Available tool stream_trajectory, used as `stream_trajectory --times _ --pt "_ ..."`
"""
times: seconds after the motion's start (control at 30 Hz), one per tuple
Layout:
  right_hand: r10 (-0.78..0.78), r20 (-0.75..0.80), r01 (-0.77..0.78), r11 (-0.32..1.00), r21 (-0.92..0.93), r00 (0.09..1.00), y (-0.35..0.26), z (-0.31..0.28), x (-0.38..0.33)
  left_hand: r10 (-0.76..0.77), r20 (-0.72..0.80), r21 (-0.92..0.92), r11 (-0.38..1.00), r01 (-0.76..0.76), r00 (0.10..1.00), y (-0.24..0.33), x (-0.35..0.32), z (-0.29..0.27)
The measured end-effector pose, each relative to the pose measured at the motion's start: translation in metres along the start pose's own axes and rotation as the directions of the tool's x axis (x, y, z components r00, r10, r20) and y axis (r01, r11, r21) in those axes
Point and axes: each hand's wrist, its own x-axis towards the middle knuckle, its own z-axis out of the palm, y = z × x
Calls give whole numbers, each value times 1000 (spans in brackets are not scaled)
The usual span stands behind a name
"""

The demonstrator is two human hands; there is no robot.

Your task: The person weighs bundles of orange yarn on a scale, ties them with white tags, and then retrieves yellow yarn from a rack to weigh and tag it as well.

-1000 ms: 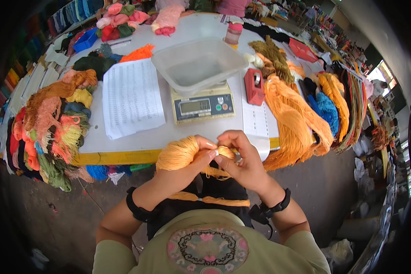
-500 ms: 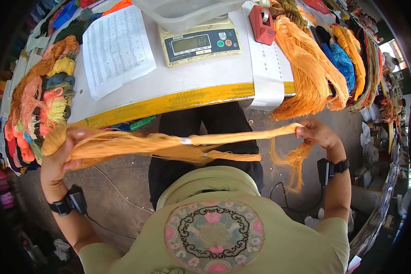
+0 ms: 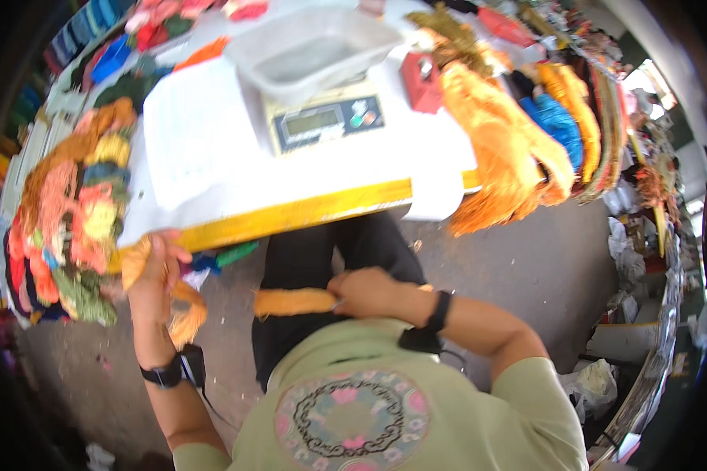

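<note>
My left hand (image 3: 161, 271) is closed around a bundled orange yarn skein (image 3: 136, 264) by the table's left front corner. A loose tail of the yarn (image 3: 187, 318) hangs below that hand. Over my lap, my right hand (image 3: 373, 292) is curled around a narrow length of orange yarn (image 3: 294, 303), which stretches leftward across my dark trousers. A small pale spot shows on the yarn at my fingers, too blurred to name. Whether the two pieces of yarn are joined, I cannot tell.
On the white table (image 3: 291, 188) stand a digital scale (image 3: 322, 122) under a clear plastic tub (image 3: 314, 59), a printed sheet (image 3: 196, 133) and a red tape dispenser (image 3: 423, 82). Orange skeins (image 3: 503, 149) drape over its right edge, mixed-colour skeins (image 3: 63, 204) over the left.
The long skein is no longer stretched between my hands. My right hand has come left and down to my lap; my left hand has shifted right. The view has tilted and blurred.
</note>
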Motion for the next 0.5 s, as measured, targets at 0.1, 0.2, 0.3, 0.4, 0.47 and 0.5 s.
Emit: stream_trajectory --times 0.1,0.2,0.3,0.4,0.47,0.5 --pt "-116 -13 114 987 -117 993 2 14 10 33 23 -54 998 -32 999 -8 9 11" --pt "-80 55 85 991 -100 995 -6 16 2 0 7 -81 997 0 1000 -14 16 18" --pt "-20 128 32 995 -95 992 -10 27 11 8 21 -211 977 -4 1000 -29 28 27" --pt "89 113 -75 990 -123 990 8 20 17 -18 -7 -232 973 15 1000 -36 36 39" --pt "39 59 -31 991 -128 998 22 6 13 -51 13 -204 977 53 999 -40 39 39" --pt "54 11 -53 995 -82 998 18 -8 3 -48 18 -210 976 50 999 -42 40 36"
